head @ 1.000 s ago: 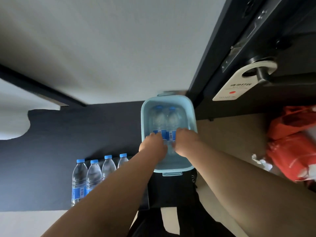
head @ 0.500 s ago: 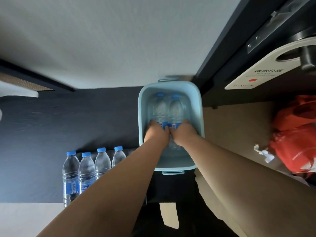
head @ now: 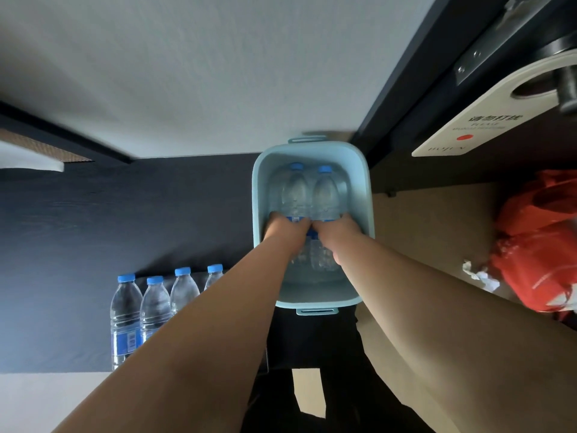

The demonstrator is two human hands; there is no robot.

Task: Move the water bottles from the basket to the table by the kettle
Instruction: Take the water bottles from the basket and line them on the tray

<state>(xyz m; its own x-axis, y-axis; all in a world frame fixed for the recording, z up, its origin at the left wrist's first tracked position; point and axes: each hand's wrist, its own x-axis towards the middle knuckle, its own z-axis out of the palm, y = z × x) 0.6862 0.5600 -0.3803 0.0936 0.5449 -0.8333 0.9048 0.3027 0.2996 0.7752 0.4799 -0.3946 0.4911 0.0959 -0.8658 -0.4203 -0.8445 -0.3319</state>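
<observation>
White wall fills the top of the view, with a dark surface (head: 125, 214) below it and a tan floor off to the right. Both hands reach into a pale blue basket (head: 256, 195) straight ahead. The left hand (head: 285, 231) is wrapped round the label band of the left bottle (head: 295, 195), and the right hand (head: 338, 232) grips the right bottle (head: 326, 195) the same way. The fingertips are hidden under the bottles. The two bottles lie side by side, touching, with their caps pointing away from the hands. Four more bottles (head: 156, 304) stand in a row left of the left hand and nearer the person. No kettle is in view.

The main risk is probably the lift. With both hands packed close inside the basket, the knuckles or bottle ends could catch the rim and drag the basket along or tip it. Thin, smooth plastic may also slip or buckle in a one-handed grip. The left forearm passes right over the end of the standing row, so a careless swing that way could knock those bottles over.

Bottle labels are blue with a white barcode patch, and the brand is too small to read. Far right of the right hand, a door hanger (head: 487, 126) reads 请勿打扰 with "PLEASE" beneath. There is a blurred line and a red dot below that, and a faint bottom word I cannot make out. A red bag (head: 537, 239) lies beyond the right forearm.
</observation>
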